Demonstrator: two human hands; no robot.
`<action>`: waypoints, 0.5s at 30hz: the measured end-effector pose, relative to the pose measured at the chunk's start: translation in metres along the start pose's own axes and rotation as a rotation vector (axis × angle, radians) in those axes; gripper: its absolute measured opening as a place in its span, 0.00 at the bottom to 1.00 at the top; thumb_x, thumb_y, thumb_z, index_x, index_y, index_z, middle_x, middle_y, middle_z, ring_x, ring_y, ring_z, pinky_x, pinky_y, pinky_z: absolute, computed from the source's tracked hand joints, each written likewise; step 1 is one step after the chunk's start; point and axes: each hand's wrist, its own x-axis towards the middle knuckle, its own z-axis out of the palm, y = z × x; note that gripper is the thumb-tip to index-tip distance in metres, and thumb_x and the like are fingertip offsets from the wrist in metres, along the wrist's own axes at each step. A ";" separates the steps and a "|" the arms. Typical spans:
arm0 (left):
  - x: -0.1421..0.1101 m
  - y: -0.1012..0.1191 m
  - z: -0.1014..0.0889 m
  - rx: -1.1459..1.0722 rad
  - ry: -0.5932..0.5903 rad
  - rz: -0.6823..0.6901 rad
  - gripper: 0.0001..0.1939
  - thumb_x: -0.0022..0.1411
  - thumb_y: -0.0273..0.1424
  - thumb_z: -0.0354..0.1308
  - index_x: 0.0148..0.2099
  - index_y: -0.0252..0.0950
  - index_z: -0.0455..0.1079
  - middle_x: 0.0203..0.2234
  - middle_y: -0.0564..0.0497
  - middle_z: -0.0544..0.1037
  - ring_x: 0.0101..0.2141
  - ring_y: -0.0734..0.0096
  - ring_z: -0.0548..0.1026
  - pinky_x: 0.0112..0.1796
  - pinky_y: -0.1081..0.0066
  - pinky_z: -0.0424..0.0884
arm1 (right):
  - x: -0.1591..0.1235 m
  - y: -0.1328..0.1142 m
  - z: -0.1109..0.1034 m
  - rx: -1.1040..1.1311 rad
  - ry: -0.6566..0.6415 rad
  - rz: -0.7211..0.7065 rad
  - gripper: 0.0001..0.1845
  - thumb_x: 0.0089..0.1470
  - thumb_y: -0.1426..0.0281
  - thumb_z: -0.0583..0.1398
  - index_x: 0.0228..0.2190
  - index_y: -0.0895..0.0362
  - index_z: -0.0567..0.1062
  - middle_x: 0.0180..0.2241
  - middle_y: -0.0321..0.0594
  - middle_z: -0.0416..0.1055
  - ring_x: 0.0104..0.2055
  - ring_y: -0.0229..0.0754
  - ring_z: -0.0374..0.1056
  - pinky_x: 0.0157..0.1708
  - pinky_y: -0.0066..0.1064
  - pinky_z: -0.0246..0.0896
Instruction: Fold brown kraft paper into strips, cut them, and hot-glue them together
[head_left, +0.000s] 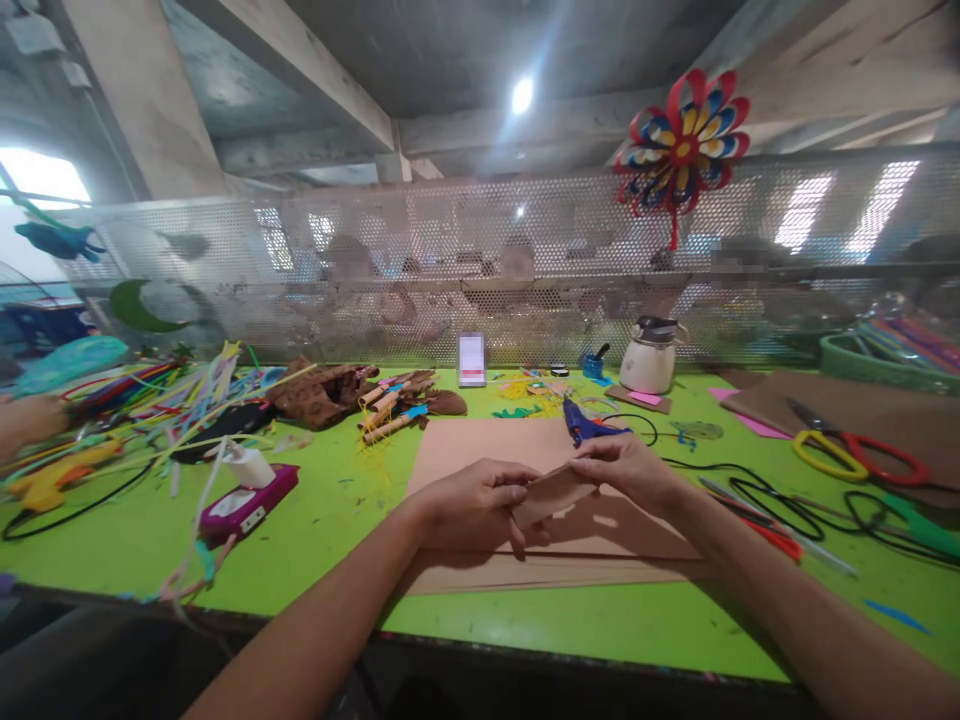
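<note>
Between my two hands is a small piece of brown cardboard [553, 497], held tilted above larger brown cardboard sheets [472, 445] that lie on the green table. My left hand [480, 500] grips its left end, with the thumb on top and the fingers underneath. At its upper right corner, my right hand [626, 468] pinches the edge between thumb and fingers. Just beyond the hands, a dark blue glue gun [585, 422] rests at the far edge of the sheets.
On the left are a purple power strip [259, 503], pipe cleaners [217, 395] and another person's hand [34, 425]. Scissors [855, 460] and looping black cables lie right. A phone [472, 360] and a white jug [647, 358] stand before the perforated metal screen [420, 300].
</note>
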 end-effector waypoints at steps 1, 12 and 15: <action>0.000 0.000 -0.001 0.013 0.009 -0.008 0.21 0.62 0.39 0.52 0.53 0.31 0.65 0.35 0.41 0.76 0.31 0.67 0.75 0.34 0.67 0.70 | 0.000 0.002 -0.002 -0.025 0.003 -0.008 0.17 0.44 0.58 0.66 0.25 0.61 0.76 0.19 0.35 0.68 0.22 0.33 0.61 0.24 0.26 0.56; 0.008 0.002 0.011 0.614 0.401 0.049 0.17 0.59 0.38 0.50 0.34 0.30 0.72 0.26 0.51 0.73 0.28 0.73 0.66 0.29 0.75 0.60 | -0.005 -0.011 0.033 -0.302 0.111 -0.042 0.15 0.47 0.60 0.63 0.22 0.60 0.74 0.18 0.35 0.67 0.22 0.35 0.60 0.22 0.26 0.53; 0.010 -0.003 0.009 0.566 0.373 0.067 0.16 0.58 0.38 0.51 0.32 0.29 0.72 0.23 0.53 0.70 0.26 0.75 0.63 0.27 0.75 0.58 | -0.007 -0.016 0.040 -0.267 0.097 -0.044 0.15 0.47 0.60 0.63 0.21 0.60 0.73 0.18 0.35 0.66 0.22 0.35 0.59 0.22 0.26 0.52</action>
